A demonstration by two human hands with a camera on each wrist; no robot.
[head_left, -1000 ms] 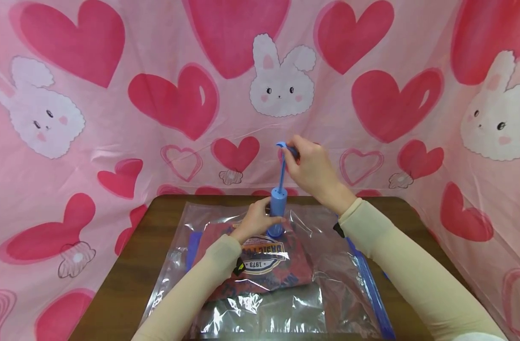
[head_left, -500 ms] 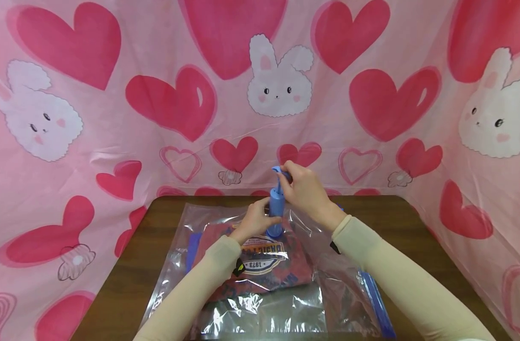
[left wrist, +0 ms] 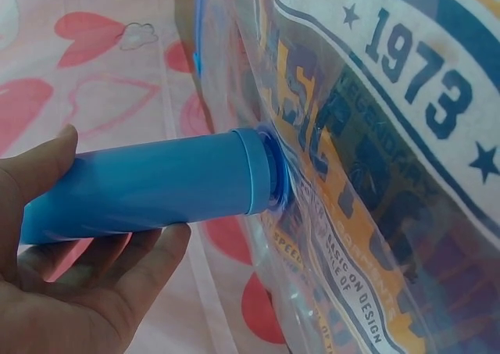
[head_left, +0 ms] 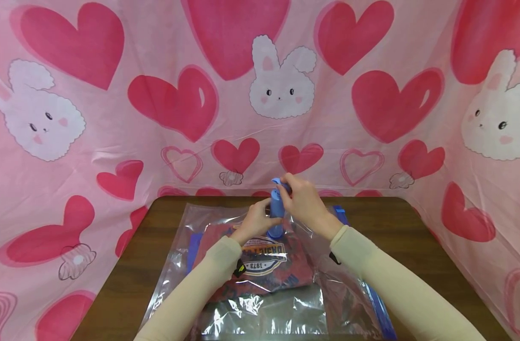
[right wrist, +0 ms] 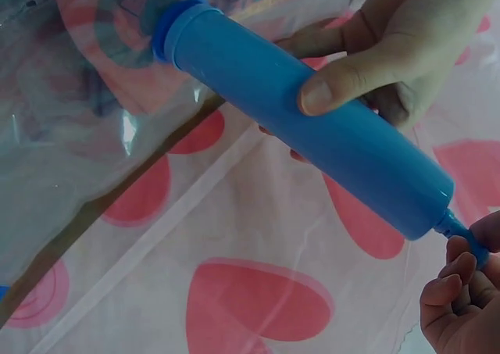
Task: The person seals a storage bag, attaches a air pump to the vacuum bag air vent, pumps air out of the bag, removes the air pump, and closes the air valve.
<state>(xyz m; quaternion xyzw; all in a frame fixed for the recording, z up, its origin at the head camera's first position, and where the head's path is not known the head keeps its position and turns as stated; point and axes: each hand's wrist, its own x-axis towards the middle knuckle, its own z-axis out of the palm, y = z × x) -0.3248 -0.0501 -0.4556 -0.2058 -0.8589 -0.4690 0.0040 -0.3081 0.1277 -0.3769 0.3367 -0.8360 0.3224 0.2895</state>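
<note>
A blue hand pump [head_left: 277,206] stands upright on the clear plastic vacuum bag [head_left: 285,310], its base on the bag's valve [left wrist: 275,170]. My left hand [head_left: 255,220] grips the pump's barrel [right wrist: 312,127], thumb on one side and fingers on the other. At the top, my right hand [head_left: 303,198] holds the pump's handle [head_left: 278,181], which sits close above the barrel with little of the rod showing. Inside the bag lies a folded red garment [head_left: 294,270] with a printed "1973" badge.
The bag lies on a dark wooden table [head_left: 127,279]. Blue strips show along its right edge [head_left: 381,308] and beside the garment at left [head_left: 193,251]. Pink cloth [head_left: 170,118] with hearts and rabbits hangs behind and at both sides.
My right hand has pushed the pump's handle down, and the long exposed rod has slid into the barrel. My left hand keeps its place around the barrel.
</note>
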